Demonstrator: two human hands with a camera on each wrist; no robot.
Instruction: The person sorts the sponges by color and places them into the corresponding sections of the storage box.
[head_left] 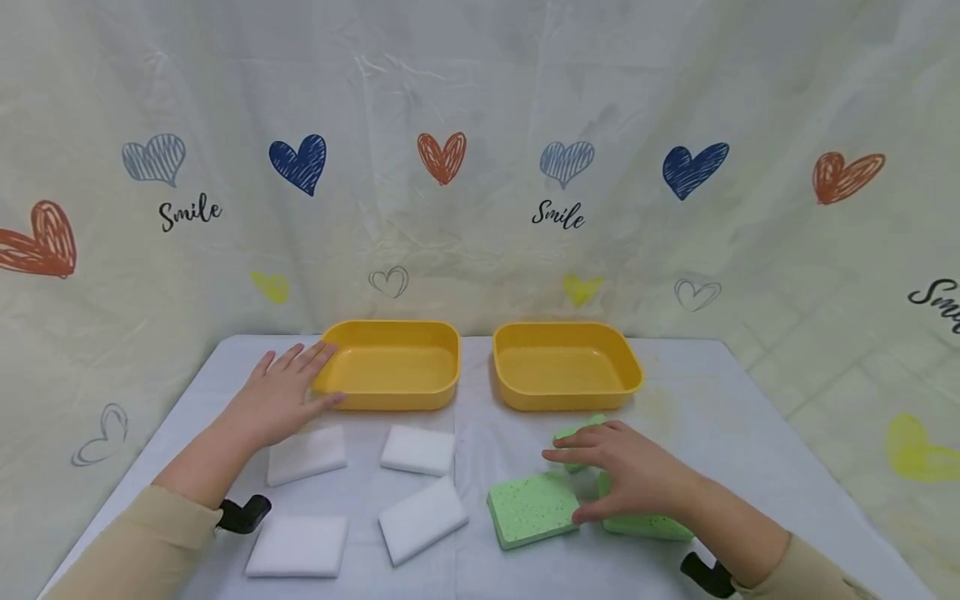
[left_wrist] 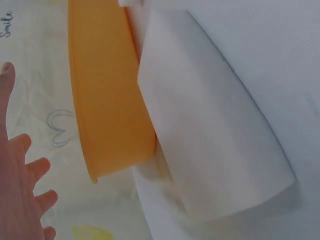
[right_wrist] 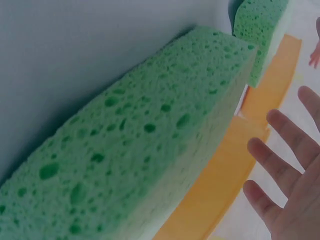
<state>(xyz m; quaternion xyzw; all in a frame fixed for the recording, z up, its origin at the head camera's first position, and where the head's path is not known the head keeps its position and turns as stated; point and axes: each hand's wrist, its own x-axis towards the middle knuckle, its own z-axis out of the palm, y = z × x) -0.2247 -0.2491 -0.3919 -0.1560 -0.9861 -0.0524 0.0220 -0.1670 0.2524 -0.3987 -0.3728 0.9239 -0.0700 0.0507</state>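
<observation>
Beige left sleeve (head_left: 135, 546) and beige right sleeve (head_left: 806, 575) come in from the lower corners, with a black mount (head_left: 243, 514) at the left wrist and a matching one at the right. The left hand (head_left: 285, 402) is spread, its fingertips over the left rim of the left yellow tray (head_left: 397, 401) and its thumb by the tray's near corner; whether it touches the tray, I cannot tell. Four white sponges lie flat before that tray: the far left one (head_left: 311, 458) just under the wrist, the far right one (head_left: 417, 451), the near left one (head_left: 297, 547) and the near right one (head_left: 423, 521), set askew.

The right hand (head_left: 637, 471) is also spread, above the green sponges, its thumb tip at the right edge of the left green sponge (head_left: 531, 510); contact is unclear. It partly covers the far green sponge (head_left: 576, 428) and the right green sponge (head_left: 648, 527). Beyond them stands the right yellow tray (head_left: 566, 401), apart from its twin, on a white-covered table (head_left: 690, 417) against a heart-printed backdrop (head_left: 480, 75).
</observation>
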